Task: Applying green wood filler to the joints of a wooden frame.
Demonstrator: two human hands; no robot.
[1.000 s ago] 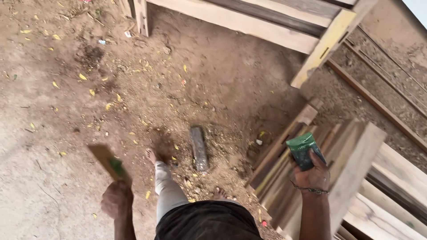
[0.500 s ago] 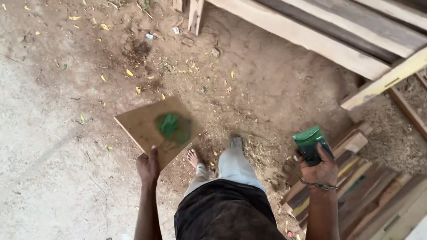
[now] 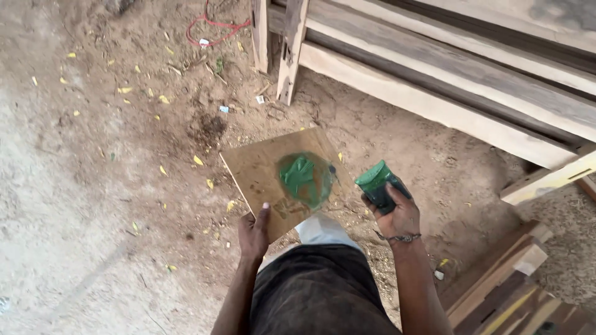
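Observation:
My left hand (image 3: 254, 231) grips the near edge of a flat brown board (image 3: 264, 167), held level in front of me. A blob of green paste (image 3: 303, 178) sits on the board's right half. My right hand (image 3: 397, 214) holds a small dark green packet (image 3: 380, 185) just right of the board, close to its edge. A bracelet circles my right wrist. My legs in light trousers and a dark top show below the board.
Long wooden beams (image 3: 434, 74) rest on upright posts (image 3: 290, 49) across the top. Stacked planks (image 3: 515, 291) lie at the lower right. A red cord (image 3: 214, 25) lies on the dirt ground with scattered yellow leaves and sawdust.
Both hands have come closer together in front of me; the board moved right and up, the green packet moved left toward it. The view shifted as I walked forward.

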